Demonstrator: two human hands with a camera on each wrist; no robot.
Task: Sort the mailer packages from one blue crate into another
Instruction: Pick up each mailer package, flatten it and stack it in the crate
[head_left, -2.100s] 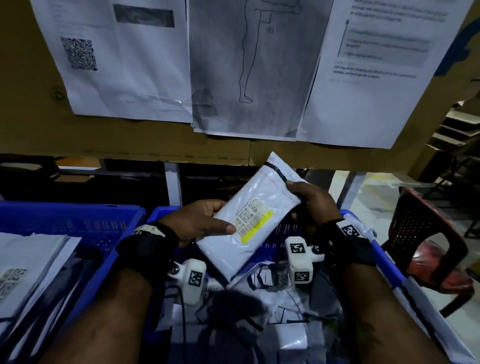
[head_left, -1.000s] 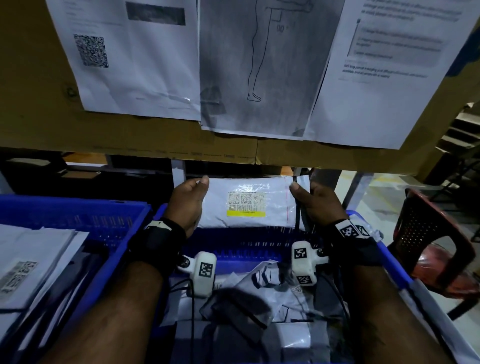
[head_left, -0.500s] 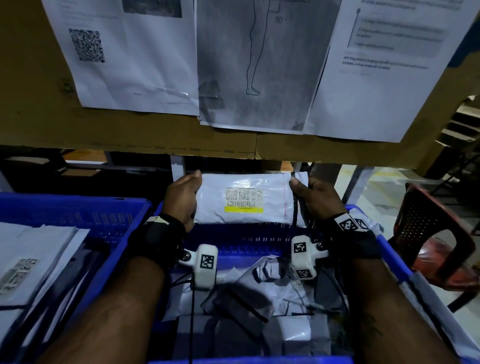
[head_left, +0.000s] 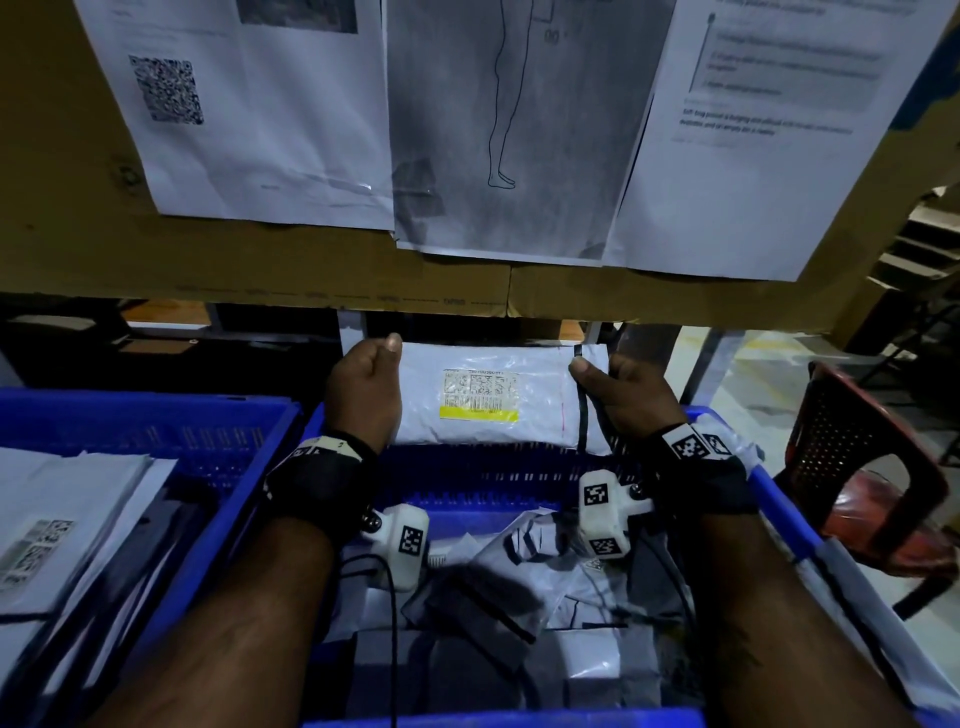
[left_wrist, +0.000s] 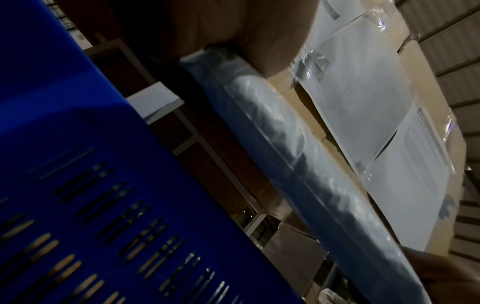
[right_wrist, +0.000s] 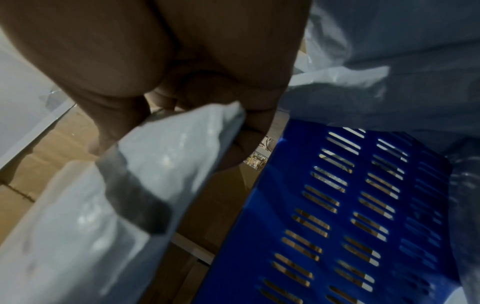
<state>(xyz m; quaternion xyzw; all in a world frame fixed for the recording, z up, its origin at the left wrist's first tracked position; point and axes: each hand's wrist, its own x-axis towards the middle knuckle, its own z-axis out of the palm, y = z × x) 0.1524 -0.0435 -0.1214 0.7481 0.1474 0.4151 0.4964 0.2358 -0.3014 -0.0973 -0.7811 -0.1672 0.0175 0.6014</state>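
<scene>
Dim warehouse light falls over two blue crates set side by side, seen from above. Nearest the camera, the right-hand blue crate (head_left: 524, 478) is heaped with crumpled white and grey mailer packages (head_left: 524, 587), and both forearms reach over them, each wrist wrapped in a black strap carrying a small white camera block with a square marker. To the left, the second blue crate (head_left: 156, 431) holds flat white mailers stacked with a label facing up (head_left: 72, 525). Above the far wall of the right-hand crate, a white mailer package (head_left: 483, 400) is held level and face-on, its barcode label with a yellow strip readable side up. The left hand (head_left: 363, 395) grips its left end, fingers curled behind and thumb on top; the right hand (head_left: 623, 395) pinches the right end by the black seal strip, thumb in front and fingers curled behind, as the right wrist view confirms. Beyond the package hangs a brown cardboard panel (head_left: 260, 260) with three taped paper sheets, one bearing a QR code (head_left: 166, 88). A red plastic chair (head_left: 857, 467) stands at far right.
</scene>
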